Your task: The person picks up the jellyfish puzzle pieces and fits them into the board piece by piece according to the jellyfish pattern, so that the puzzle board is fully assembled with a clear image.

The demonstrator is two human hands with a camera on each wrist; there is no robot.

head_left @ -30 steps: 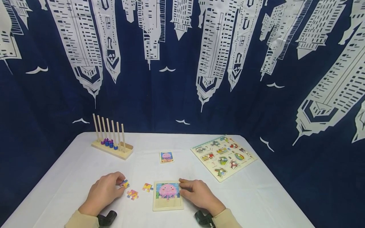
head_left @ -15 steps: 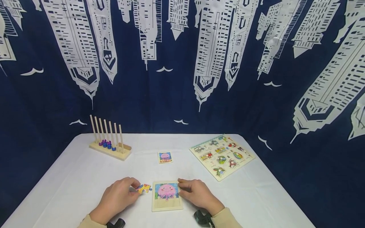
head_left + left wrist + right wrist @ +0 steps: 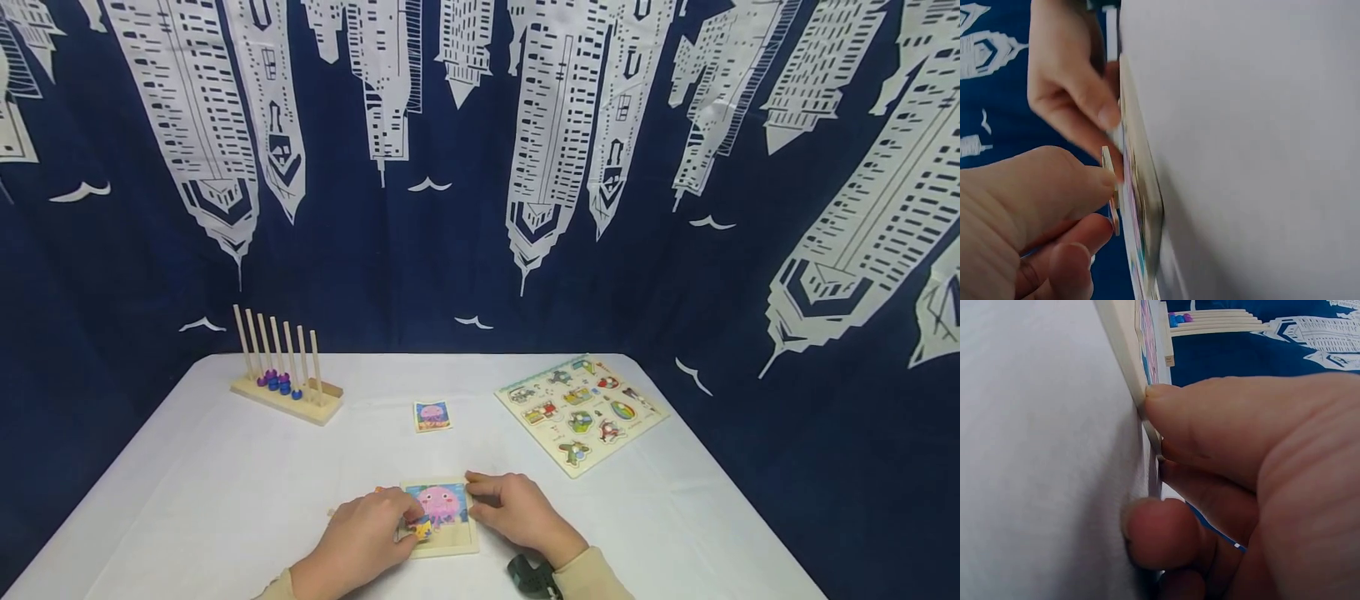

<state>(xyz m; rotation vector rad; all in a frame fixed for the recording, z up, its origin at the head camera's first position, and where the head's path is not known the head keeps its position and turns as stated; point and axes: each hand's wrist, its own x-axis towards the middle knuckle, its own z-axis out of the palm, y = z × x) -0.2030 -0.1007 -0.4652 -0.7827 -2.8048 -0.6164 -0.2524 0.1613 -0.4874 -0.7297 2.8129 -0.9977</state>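
Note:
Between thumb and fingers, my left hand (image 3: 363, 533) pinches a jigsaw piece (image 3: 423, 529) with yellow and blue on it. It is above the lower left part of a square wooden jigsaw tray (image 3: 453, 547), and the left wrist view shows the piece (image 3: 1107, 157) edge-on, just off the tray. A pink jellyfish picture fills the tray's upper part; bare wood shows below. At the tray's right edge, my right hand (image 3: 525, 515) grips the rim with thumb and fingers. Bits of loose jigsaw pieces (image 3: 378, 489) peek out behind my left hand, which hides most of them.
Behind the tray lies a small jellyfish picture card (image 3: 432, 416). A wooden peg rack (image 3: 288, 400) with blue and purple beads stands back left. A wooden picture-puzzle board (image 3: 581, 414) lies back right. A dark blue curtain (image 3: 390, 283) hangs behind the white table.
My left hand has carried the jigsaw piece rightward from the table's left side to above the tray, passing over the loose pieces. My right hand has kept its place at the tray's edge.

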